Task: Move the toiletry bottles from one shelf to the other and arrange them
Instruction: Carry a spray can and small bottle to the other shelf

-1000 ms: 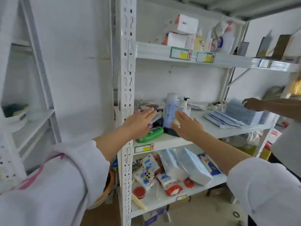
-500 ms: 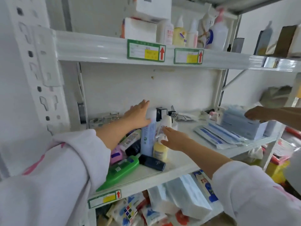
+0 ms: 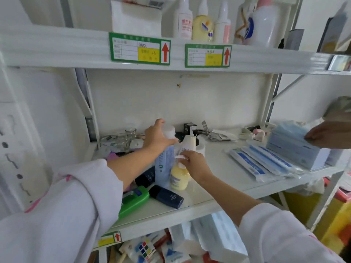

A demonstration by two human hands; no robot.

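Observation:
On the middle shelf [image 3: 218, 190] stands a tall light-blue bottle [image 3: 163, 166] with a white cap. My left hand [image 3: 157, 137] grips it around the top. Beside it is a small yellow bottle [image 3: 177, 176]; my right hand [image 3: 193, 164] is closed around its white pump top. A white pump bottle [image 3: 190, 142] stands just behind. A green bottle [image 3: 133, 200] and two dark-blue tubes [image 3: 167, 196] lie flat in front. Three small bottles [image 3: 202, 21] and a large white bottle [image 3: 264, 23] stand on the top shelf [image 3: 76, 48].
Glass jars [image 3: 125, 138] sit at the back left. Flat blue packets [image 3: 262, 164] lie on the right of the shelf. Another person's hand [image 3: 330, 133] rests on a blue box [image 3: 292, 143] at far right. Clutter fills the lower shelf [image 3: 148, 247].
The view has closed in on the middle shelf. My left hand has closed around the blue bottle's top, and my right hand has closed on the yellow bottle's pump top.

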